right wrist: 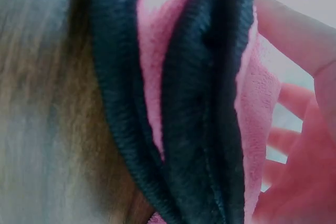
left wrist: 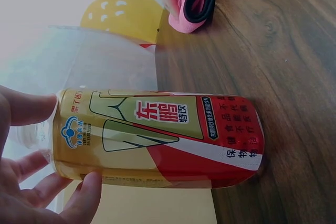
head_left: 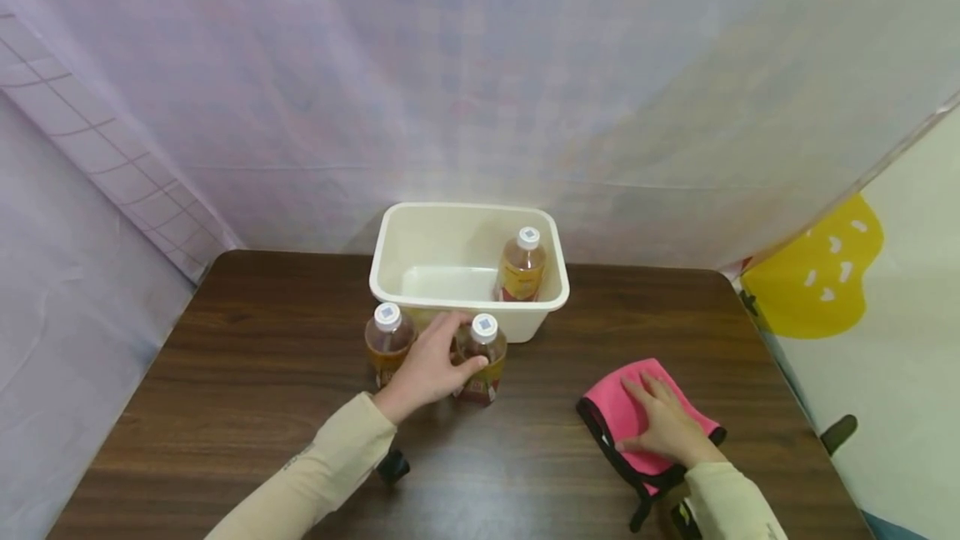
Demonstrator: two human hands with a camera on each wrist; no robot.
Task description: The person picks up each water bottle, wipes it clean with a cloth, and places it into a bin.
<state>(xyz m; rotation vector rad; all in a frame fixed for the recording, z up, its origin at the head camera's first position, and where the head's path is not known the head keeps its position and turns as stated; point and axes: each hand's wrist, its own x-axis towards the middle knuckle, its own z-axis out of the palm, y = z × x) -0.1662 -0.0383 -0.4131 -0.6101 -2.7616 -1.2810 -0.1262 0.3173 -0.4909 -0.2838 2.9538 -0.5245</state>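
My left hand (head_left: 431, 363) reaches round the upper part of a drink bottle (head_left: 486, 367) with a white cap, thumb on one side and fingers on the other. In the left wrist view this bottle (left wrist: 157, 140) shows a gold and red label, its base at the wooden table. Just left of that hand stands a similar bottle (head_left: 386, 340), partly hidden by it. On the right, my right hand (head_left: 663, 423) rests on a folded pink cloth (head_left: 611, 398) with black edging, its fingers spread. The right wrist view shows the cloth's folded black edges (right wrist: 205, 103) close up.
A cream plastic bin (head_left: 420, 302) stands at the table's back edge, with another bottle (head_left: 521, 269) upright in its right end. A small black object (head_left: 392, 467) lies by the left sleeve. Pale curtains (head_left: 465, 90) hang behind the brown table (head_left: 247, 373).
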